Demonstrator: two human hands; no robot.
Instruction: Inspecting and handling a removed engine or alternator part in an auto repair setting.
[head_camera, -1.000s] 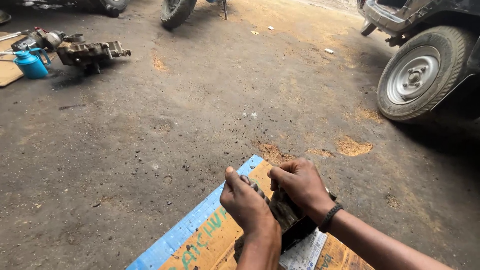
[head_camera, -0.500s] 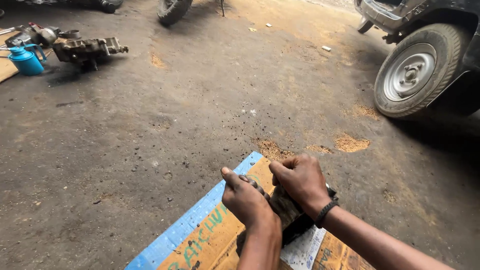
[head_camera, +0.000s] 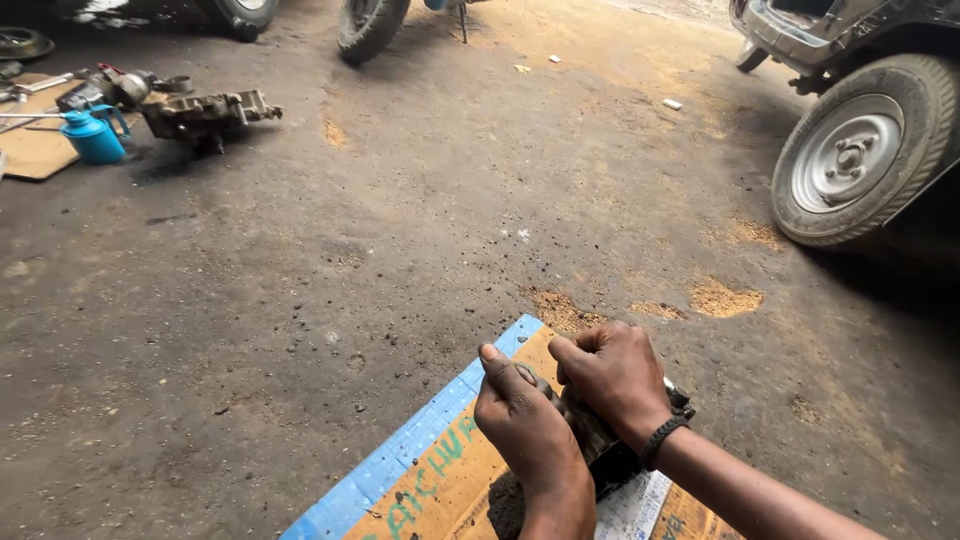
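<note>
My left hand (head_camera: 525, 420) and my right hand (head_camera: 612, 378) are both clasped around a dark, greasy metal part (head_camera: 598, 442) low in the head view. The part rests on a flattened cardboard sheet (head_camera: 440, 475) with a blue edge, lying on the dirt floor. Most of the part is hidden under my fingers. A black band circles my right wrist.
A vehicle wheel (head_camera: 860, 150) stands at the right. At the far left lie a blue oil can (head_camera: 95, 135), a grimy engine part (head_camera: 205, 112) and another cardboard piece (head_camera: 35, 150). A tyre (head_camera: 365, 25) shows at the top. Sawdust patches (head_camera: 722, 297) dot the oily floor.
Both hands stay clasped on the part in the same place; the view has shifted only slightly.
</note>
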